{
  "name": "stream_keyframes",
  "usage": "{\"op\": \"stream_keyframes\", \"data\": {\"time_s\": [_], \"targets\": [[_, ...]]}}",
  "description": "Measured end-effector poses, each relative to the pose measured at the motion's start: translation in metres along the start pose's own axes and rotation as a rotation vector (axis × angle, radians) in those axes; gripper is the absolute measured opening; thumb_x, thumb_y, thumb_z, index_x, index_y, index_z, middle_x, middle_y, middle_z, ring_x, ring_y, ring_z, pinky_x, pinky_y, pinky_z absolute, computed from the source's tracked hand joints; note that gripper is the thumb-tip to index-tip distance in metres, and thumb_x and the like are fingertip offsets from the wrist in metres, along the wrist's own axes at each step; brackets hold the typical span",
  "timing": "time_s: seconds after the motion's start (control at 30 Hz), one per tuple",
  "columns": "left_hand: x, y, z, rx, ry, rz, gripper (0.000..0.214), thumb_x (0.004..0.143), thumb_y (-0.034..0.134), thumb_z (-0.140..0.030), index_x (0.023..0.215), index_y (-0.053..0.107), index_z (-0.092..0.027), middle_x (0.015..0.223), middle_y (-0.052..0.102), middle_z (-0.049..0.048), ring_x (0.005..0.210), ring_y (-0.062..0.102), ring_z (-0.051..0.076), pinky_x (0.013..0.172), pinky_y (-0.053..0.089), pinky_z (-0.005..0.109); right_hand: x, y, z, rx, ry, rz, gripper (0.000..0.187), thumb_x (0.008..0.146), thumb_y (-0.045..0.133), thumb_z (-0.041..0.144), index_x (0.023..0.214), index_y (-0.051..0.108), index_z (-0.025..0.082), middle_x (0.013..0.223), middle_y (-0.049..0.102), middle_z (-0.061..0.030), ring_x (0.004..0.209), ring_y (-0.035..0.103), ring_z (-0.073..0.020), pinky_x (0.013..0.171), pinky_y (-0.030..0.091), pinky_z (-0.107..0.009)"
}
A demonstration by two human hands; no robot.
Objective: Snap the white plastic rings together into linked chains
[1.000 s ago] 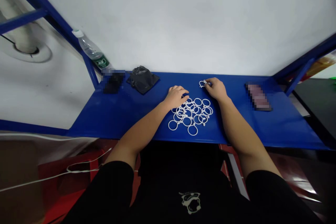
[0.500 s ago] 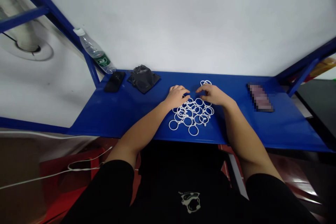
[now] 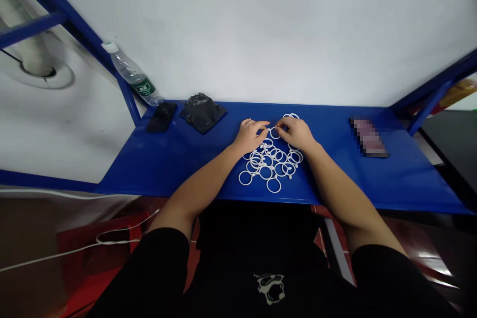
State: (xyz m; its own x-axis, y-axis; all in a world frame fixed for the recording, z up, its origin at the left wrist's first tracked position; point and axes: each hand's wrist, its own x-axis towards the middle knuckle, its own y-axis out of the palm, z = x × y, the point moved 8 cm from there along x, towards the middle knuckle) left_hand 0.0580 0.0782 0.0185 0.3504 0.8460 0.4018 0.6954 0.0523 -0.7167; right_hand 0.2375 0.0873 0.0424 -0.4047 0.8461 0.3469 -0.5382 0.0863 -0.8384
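Observation:
A loose pile of several thin white plastic rings (image 3: 266,173), each with a small knob, lies on the blue table. Over its far edge, one white ring (image 3: 275,132) is raised between my two hands. My right hand (image 3: 297,133) is closed, pinching this ring's right side between thumb and fingertips. From the left, my left hand (image 3: 250,136) has its thumb and fingertips curled at the ring's knob and appears to grip it. Some rings are partly hidden under my hands. Beyond my right hand lie a couple more white rings (image 3: 293,116).
The blue table (image 3: 186,159) meets a white wall. At the left are a clear bottle (image 3: 136,77) with a green label, a black phone (image 3: 161,117) and a crumpled black plastic bag (image 3: 203,112). A blurred-out flat item (image 3: 368,137) lies at the right.
My right hand has moved left and closed on a ring, which now sits raised between both hands. My left fingertips have come to its knob. The rest of the pile looks unchanged.

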Motion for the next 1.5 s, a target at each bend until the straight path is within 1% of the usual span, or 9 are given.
{"op": "stream_keyframes", "data": {"time_s": [0.17,0.3,0.37,0.53,0.7,0.9,1.1,1.37,1.5], "targets": [[0.001,-0.001,0.0,-0.003,0.06,-0.021,0.017,0.106,0.073,-0.016,0.114,0.083,-0.028,0.109,0.088,0.001,0.109,0.081,0.023,0.124,0.05,0.053,-0.001,0.01,0.016,0.035,-0.052,-0.048,0.015,0.101,0.066,0.031,0.099,0.078,0.024,0.093,0.082,-0.0085,0.079,0.07,-0.0248,0.075,0.051,-0.037],[0.001,-0.005,-0.003,-0.003,0.091,-0.044,0.021,0.103,0.073,-0.013,0.114,0.084,-0.027,0.106,0.087,0.0017,0.107,0.08,0.024,0.112,0.055,0.048,-0.002,0.008,0.017,0.067,-0.072,-0.101,0.017,0.102,0.064,0.034,0.097,0.077,0.024,0.091,0.081,-0.0082,0.077,0.068,-0.024,0.073,0.051,-0.037],[0.001,-0.006,-0.004,-0.001,0.093,-0.047,0.025,0.101,0.072,-0.009,0.115,0.084,-0.026,0.108,0.086,0.0027,0.108,0.079,0.024,0.11,0.056,0.046,-0.002,0.008,0.018,0.084,-0.075,-0.108,0.018,0.102,0.064,0.036,0.097,0.077,0.024,0.09,0.081,-0.0079,0.076,0.068,-0.0238,0.074,0.051,-0.036],[0.001,-0.01,-0.003,0.016,0.035,-0.037,0.032,0.094,0.067,-0.002,0.109,0.084,-0.025,0.115,0.086,0.0043,0.115,0.078,0.025,0.114,0.056,0.045,-0.001,0.015,0.02,0.121,-0.064,-0.024,0.02,0.102,0.064,0.04,0.101,0.076,0.025,0.09,0.08,-0.0078,0.075,0.067,-0.0233,0.074,0.052,-0.036],[0.002,-0.012,-0.002,0.002,0.025,-0.036,0.033,0.091,0.065,-0.002,0.101,0.085,-0.025,0.111,0.087,0.0035,0.112,0.08,0.025,0.114,0.057,0.046,-0.001,0.021,0.026,0.143,-0.112,0.03,0.023,0.103,0.062,0.042,0.102,0.077,0.025,0.093,0.08,-0.0089,0.079,0.068,-0.0245,0.077,0.052,-0.037],[0.004,-0.011,-0.003,0.023,0.045,-0.022,0.036,0.093,0.06,-0.001,0.101,0.087,-0.023,0.112,0.088,0.005,0.114,0.081,0.025,0.114,0.057,0.045,-0.001,0.021,0.027,0.182,-0.107,0.049,0.022,0.102,0.063,0.041,0.097,0.076,0.024,0.091,0.08,-0.0085,0.077,0.068,-0.0231,0.076,0.051,-0.036],[0.005,-0.01,-0.005,-0.02,0.084,0.014,0.038,0.095,0.057,0.001,0.103,0.085,-0.023,0.115,0.087,0.005,0.113,0.08,0.022,0.112,0.061,0.042,0.0,0.021,0.024,0.216,-0.098,0.022,0.021,0.1,0.064,0.041,0.092,0.072,0.024,0.087,0.079,-0.0079,0.075,0.068,-0.0223,0.073,0.049,-0.035],[0.004,-0.011,-0.005,-0.074,0.094,0.028,0.041,0.095,0.052,0.003,0.104,0.084,-0.023,0.112,0.087,0.0047,0.112,0.08,0.022,0.111,0.062,0.042,-0.001,0.023,0.022,0.237,-0.085,0.041,0.017,0.097,0.066,0.039,0.09,0.073,0.025,0.086,0.08,-0.0064,0.073,0.068,-0.0216,0.071,0.05,-0.034],[0.002,-0.008,-0.005,-0.056,0.098,0.047,0.045,0.096,0.051,0.003,0.109,0.085,-0.025,0.113,0.087,0.0041,0.112,0.08,0.022,0.112,0.063,0.044,0.0,0.023,0.021,0.226,-0.092,0.044,0.017,0.099,0.066,0.038,0.093,0.074,0.025,0.087,0.08,-0.0066,0.074,0.068,-0.0221,0.072,0.051,-0.035]]}}
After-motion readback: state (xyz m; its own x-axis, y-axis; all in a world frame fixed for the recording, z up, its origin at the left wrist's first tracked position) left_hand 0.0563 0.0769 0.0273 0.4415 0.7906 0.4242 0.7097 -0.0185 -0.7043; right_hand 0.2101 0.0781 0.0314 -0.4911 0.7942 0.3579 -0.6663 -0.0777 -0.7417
